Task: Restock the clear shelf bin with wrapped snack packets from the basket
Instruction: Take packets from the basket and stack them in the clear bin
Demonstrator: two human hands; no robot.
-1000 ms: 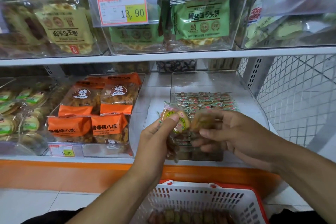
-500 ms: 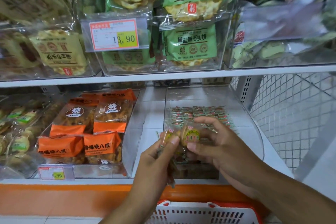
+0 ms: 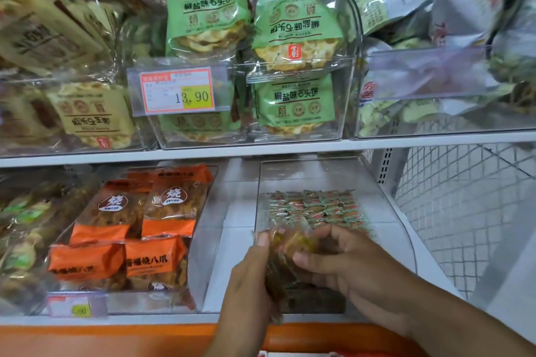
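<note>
Currently left hand (image 3: 249,275) and right hand (image 3: 348,266) both pinch a bunch of wrapped snack packets (image 3: 285,252) between them, at the front of the clear bin (image 3: 316,171) on the lower shelf. Bin holds a layer of packets toward the back. Judgement: lower the bunch in flat, release over the open front space, keep wrappers untangled. Basket (image 3: 295,354) barely shows at the bottom edge.

Packets (image 3: 285,246) between hands — over bin (image 3: 385,211)
</note>
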